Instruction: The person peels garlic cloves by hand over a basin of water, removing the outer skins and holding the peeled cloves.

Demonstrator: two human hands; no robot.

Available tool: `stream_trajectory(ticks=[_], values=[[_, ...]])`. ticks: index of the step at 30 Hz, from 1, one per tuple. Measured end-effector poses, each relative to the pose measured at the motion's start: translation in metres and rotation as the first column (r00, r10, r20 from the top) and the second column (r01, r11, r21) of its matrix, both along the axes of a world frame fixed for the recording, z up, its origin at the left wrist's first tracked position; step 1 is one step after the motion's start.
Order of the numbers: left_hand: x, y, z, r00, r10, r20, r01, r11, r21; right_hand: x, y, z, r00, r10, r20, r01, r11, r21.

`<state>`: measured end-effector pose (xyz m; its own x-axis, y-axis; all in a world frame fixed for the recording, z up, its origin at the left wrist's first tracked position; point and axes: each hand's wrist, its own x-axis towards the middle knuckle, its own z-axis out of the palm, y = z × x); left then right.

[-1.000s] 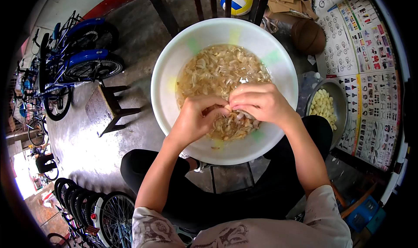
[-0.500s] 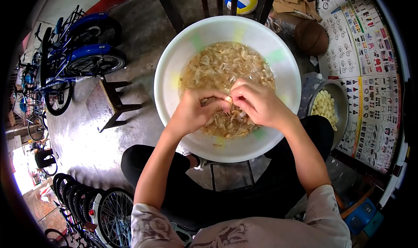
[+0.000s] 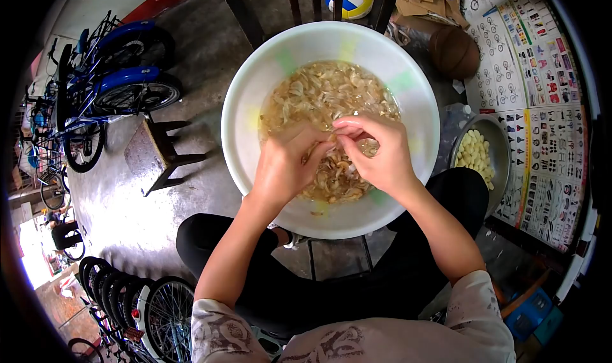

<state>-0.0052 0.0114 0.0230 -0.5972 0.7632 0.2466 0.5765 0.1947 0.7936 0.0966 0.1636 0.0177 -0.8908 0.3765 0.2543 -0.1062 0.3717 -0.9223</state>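
The person's left hand (image 3: 288, 161) and right hand (image 3: 381, 151) met over a wide white basin (image 3: 243, 108), thumbs and forefingers pinched nearly together. Between the two sets of fingertips there seemed to be a small piece of garlic (image 3: 332, 137), though the fingers covered most of it and its shape could not be made out. The hands were above the near half of the basin, where brownish garlic cloves (image 3: 338, 179) and loose skins (image 3: 331, 86) lay in shallow water.

To the right, beside the person's knee, a metal bowl (image 3: 503, 162) held a heap of pale peeled cloves (image 3: 475, 156). A basketball (image 3: 454, 52) lay on the floor beyond it, and a volleyball (image 3: 350, 0) sat behind the dark bars at the far side. On the left stood a small stool (image 3: 145, 149), with bicycles (image 3: 137, 86) farther off.
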Motion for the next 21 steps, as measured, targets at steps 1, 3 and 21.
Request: stream_trajectory(ticks=[1, 3, 21], values=[[0.001, 0.0, 0.001, 1.0, 0.0, -0.022, 0.0, 1.0, -0.018, 0.0, 0.0, 0.002, 1.0, -0.004, 0.019, 0.003, 0.999, 0.033], [0.002, 0.0, 0.001, 1.0, 0.005, -0.023, -0.005, 0.999, -0.036, 0.0, -0.001, 0.001, 0.999, -0.009, 0.039, 0.007, 0.998, 0.066], [-0.007, -0.011, -0.002, 0.555, 0.019, 0.832, -0.19, 0.976, 0.105, 0.003, 0.019, 0.001, 0.941, 0.211, 0.266, -0.199, 0.977, -0.072]])
